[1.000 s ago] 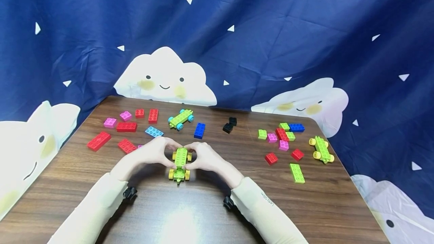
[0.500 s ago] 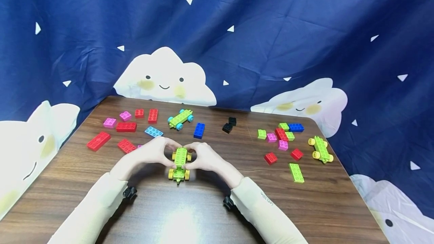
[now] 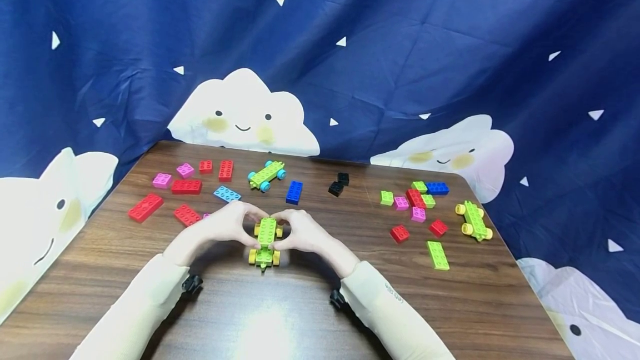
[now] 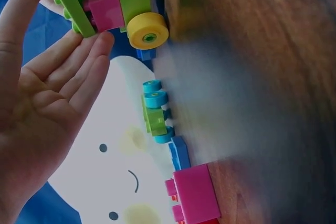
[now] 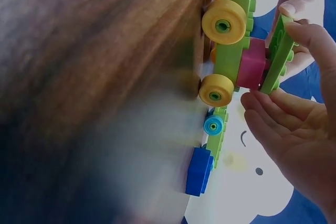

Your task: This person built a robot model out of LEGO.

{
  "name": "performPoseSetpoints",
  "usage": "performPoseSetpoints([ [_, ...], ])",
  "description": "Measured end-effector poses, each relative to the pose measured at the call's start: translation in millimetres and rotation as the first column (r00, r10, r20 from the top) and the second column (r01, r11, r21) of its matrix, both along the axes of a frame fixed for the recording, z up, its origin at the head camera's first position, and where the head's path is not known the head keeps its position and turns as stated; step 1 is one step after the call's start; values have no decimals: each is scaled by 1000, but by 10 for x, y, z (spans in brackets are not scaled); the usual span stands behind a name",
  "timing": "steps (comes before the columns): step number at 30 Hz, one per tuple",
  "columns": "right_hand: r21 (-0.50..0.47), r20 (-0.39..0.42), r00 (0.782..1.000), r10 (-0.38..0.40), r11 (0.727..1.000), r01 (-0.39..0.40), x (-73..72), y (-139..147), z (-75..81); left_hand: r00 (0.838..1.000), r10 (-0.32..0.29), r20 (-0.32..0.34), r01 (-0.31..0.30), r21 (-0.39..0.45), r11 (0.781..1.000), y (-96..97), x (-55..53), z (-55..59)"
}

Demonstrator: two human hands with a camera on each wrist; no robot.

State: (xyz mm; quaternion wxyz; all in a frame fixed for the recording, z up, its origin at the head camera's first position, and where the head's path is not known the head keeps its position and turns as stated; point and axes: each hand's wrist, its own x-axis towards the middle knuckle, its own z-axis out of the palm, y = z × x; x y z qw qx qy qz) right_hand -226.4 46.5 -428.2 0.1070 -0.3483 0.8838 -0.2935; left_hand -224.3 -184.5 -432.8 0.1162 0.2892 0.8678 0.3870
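A lime green studded plate (image 3: 267, 230) lies between both hands above a green wheeled car base (image 3: 263, 259) with yellow wheels. Under the plate, a magenta brick (image 5: 252, 64) sits on the base, visible in the wrist views. The plate is tilted: its far end lies close against the brick, while its near end stands higher. My left hand (image 3: 231, 222) pinches the plate from the left, thumb at the near end and fingertips at the far end. From the right, my right hand (image 3: 302, 231) grips it the same way. The car base stands on its wheels.
Red bricks (image 3: 187, 187), pink bricks (image 3: 162, 180) and a light blue brick (image 3: 227, 194) lie at the left. A blue-wheeled car base (image 3: 267, 175), blue brick (image 3: 294, 193) and black bricks (image 3: 336, 188) are behind. Another car base (image 3: 474, 220) and a green plate (image 3: 438, 255) lie right.
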Motion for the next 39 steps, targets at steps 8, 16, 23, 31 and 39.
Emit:
performPoseSetpoints([
  [8,-12,-29,999,-16,1000,15,32,-8,-13,999,-5,-35,5,8,1000,3,-6,-23],
  [16,-25,-26,999,-22,999,22,31,8,-20,999,-3,-49,2,-22,1000,2,-12,-3],
  [23,-16,-29,999,-20,1000,19,9,0,-26,997,-66,-48,67,13,998,-116,-49,-35],
  [31,-4,-52,999,-10,1000,10,6,-2,-24,998,-53,-19,54,37,998,-130,-108,-88],
  [39,-8,-60,998,-3,1000,3,13,3,-34,992,-6,-122,0,-50,999,-69,-154,-159],
])
